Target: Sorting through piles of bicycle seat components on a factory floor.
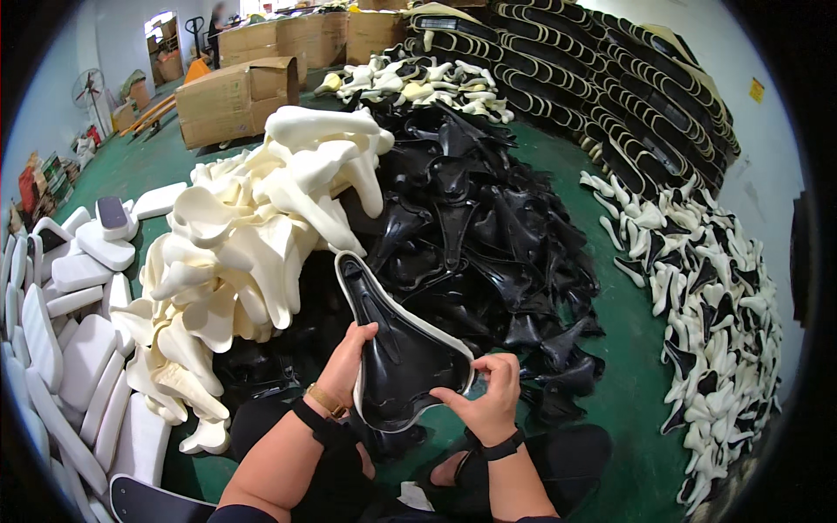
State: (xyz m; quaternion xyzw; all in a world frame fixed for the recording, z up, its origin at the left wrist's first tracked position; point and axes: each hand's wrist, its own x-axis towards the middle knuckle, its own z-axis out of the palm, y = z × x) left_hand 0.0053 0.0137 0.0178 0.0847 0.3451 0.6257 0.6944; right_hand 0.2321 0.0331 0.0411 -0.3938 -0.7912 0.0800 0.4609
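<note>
Between my hands is a bicycle saddle [401, 349], its black plastic underside facing up and a white foam rim around it. Its narrow nose points away from me and the wide end is near me. My left hand [342, 362] is closed on the left edge, thumb over the black base. At the right rear corner my right hand [488, 397] pinches the rim between thumb and fingers. Just beyond the saddle lies a heap of glossy black saddle bases [453, 222]. Cream foam saddle covers [240, 248] are piled to the left.
White padded blocks [87, 362] fill the far left. Assembled saddles [715, 331] lie heaped at right, with more saddles [418, 83] behind. Black pieces with cream edges [602, 78] are stacked against the wall. Cardboard boxes [235, 100], a pallet jack [193, 74] and a person [216, 35] are at the back.
</note>
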